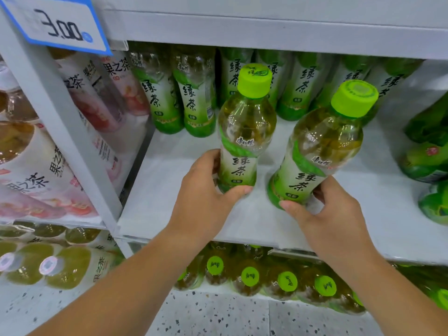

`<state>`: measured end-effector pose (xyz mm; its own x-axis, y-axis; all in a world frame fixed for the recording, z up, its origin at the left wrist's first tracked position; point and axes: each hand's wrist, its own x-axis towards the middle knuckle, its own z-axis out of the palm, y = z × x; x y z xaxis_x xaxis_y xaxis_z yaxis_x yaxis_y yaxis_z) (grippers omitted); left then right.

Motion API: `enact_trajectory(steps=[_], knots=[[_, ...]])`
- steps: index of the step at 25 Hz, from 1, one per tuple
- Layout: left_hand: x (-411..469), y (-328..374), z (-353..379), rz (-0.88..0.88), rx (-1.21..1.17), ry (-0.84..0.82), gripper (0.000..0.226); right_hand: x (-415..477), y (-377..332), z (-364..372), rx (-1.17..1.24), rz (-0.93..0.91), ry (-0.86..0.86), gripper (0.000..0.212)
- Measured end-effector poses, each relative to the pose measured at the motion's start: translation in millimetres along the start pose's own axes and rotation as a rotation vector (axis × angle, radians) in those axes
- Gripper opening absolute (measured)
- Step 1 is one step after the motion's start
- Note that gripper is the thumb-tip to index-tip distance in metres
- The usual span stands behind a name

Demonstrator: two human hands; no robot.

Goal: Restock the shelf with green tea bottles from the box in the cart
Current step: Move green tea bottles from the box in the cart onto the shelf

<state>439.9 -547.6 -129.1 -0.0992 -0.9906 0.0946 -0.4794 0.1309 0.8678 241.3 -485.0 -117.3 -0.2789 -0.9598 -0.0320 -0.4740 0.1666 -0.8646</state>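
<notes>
Left hand (206,190) grips left bottle (244,132), right hand (334,219) right bottle (322,146), both tea-filled.

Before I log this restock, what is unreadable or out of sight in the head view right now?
Cart and box: outside the head view, so remaining stock is unknown.
Bases of the left bottle and right bottle: partly covered by the left hand and right hand; contact with the shelf unclear.
Back-row bottles: caps hidden behind the upper shelf edge.
Price tag: cut off by the top-left corner.
</notes>
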Motion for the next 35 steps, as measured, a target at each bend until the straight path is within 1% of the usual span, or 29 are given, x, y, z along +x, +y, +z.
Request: enact_trajectory(steps=[3,6,10,13,15,18,20,23,26,29,31,34,35], knots=[[19.9,-3.8,7.7,0.046,0.064,0.073,0.055,25.3,0.4,9.3,0.009,-0.055,0.036,0.047],[41.1,-4.4,15.8,0.052,0.066,0.148,0.061,54.4,1.1,18.6,0.009,-0.080,0.059,0.055],[74.1,-1.7,26.8,0.007,0.121,0.226,0.058,87.8,1.5,30.7,-0.011,-0.151,0.054,0.047],[86.6,-0.4,35.7,-0.010,0.067,0.288,0.054,105.5,3.1,38.2,0.010,-0.206,0.084,0.049],[87.5,-5.5,39.2,0.028,0.079,0.308,0.054,117.7,4.7,40.3,0.057,-0.205,0.081,0.048],[83.4,-20.3,41.5,0.088,0.037,0.266,0.064,133.5,9.0,43.3,0.096,-0.196,0.064,0.046],[81.7,-25.5,43.5,0.056,0.022,0.292,0.057,137.1,11.5,46.8,0.129,-0.216,0.070,0.047],[84.5,-23.2,45.5,-0.016,-0.011,0.406,0.046,137.6,15.0,49.8,0.187,-0.212,0.072,0.047],[87.4,-18.9,45.4,-0.092,-0.107,0.435,0.045,139.9,14.0,50.5,0.212,-0.182,0.065,0.046],[87.3,-16.4,46.5,-0.145,-0.136,0.459,0.042,139.5,10.8,50.9,0.249,-0.185,0.056,0.046],[87.3,-15.1,45.5,-0.174,-0.133,0.471,0.037,139.9,10.1,51.2,0.233,-0.189,0.049,0.046],[88.1,-15.1,44.1,-0.194,-0.075,0.472,0.015,141.3,11.1,50.9,0.131,-0.167,0.039,0.044],[88.1,-15.7,44.3,-0.194,-0.057,0.469,0.015,141.3,11.4,50.7,0.096,-0.158,0.043,0.045]])
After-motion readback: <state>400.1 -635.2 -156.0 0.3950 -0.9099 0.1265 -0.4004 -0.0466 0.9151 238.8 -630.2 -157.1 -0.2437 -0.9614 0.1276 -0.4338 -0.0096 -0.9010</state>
